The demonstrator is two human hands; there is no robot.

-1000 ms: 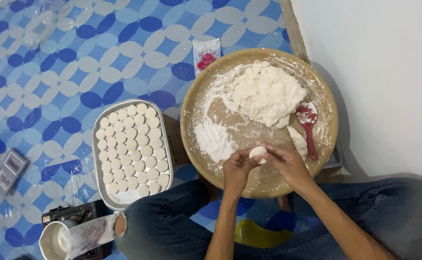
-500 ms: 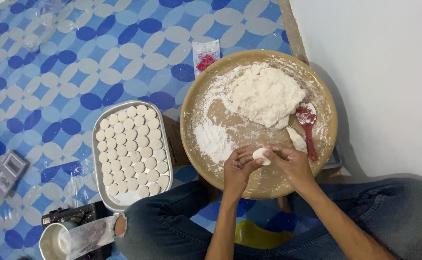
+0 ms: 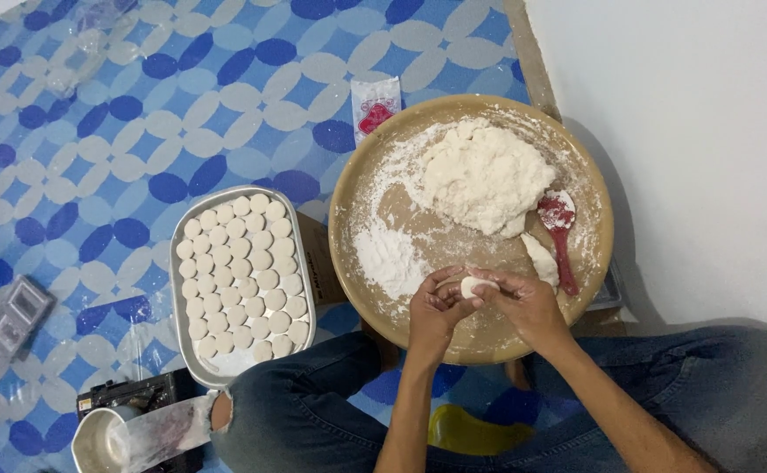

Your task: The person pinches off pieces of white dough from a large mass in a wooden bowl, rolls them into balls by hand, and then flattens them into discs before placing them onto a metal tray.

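Two hands are meeting low in the centre of the frame, and we are cupping one small dough piece [image 3: 473, 285] between them: our left hand [image 3: 434, 308] is curling under it while our right hand [image 3: 528, 302] is closing over the top, both pinching narrowly on it. We are holding it just above the near edge of the round floured tray [image 3: 345, 229], apart from the big dough mass [image 3: 481, 175] in the upper middle. We are judging that pressing too hard could be squashing the piece out of shape, and warm palms may be making it stick. At lower left the metal tray [image 3: 176, 289] is looking almost full of shaped rounds [image 3: 241, 276], so carrying it across could be nudging neighbours. The red spatula [image 3: 560, 235] is lying close at right, easy to knock.
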